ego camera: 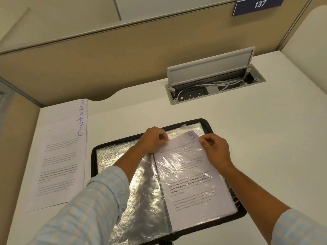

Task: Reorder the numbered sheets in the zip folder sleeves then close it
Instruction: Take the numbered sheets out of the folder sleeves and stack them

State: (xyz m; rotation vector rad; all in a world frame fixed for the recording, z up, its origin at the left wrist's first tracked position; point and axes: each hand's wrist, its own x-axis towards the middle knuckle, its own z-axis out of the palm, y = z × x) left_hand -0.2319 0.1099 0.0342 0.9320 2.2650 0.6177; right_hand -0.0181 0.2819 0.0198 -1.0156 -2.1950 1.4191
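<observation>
Paper is what both grips are closed on: my left grip (154, 138) has its fingers curled and pinches the top left corner of a white paper sheet (192, 174) with printed text and a blue handwritten 5. My right grip (215, 149) pinches the top right edge just beside that numeral. I cannot tell whether the left pinch also catches plastic.

The lower part of the sheet lies under a clear crinkled plastic sleeve (185, 161), glossy and creased, while its top strip stands out bare above the sleeve's mouth. This sleeve is on the right half of a black rounded-corner zip folder (93, 156), which lies open and flat. On the left half, wrinkled transparent sleeves (115, 156) shine silvery over the dark lining. Light blue checked shirt cuffs (99, 200) cover both forearms.

The folder rests on a smooth white desk (247, 138). Well to its left lies a fanned stack of white printed sheets (62, 156), with blue numerals 3, 2, 1, 4, 7 and 6 stepping down its right edge. Farther back, a grey rectangular cable hatch (212, 68) stands with its lid raised over pale cords. Behind it runs a beige partition (88, 59).
</observation>
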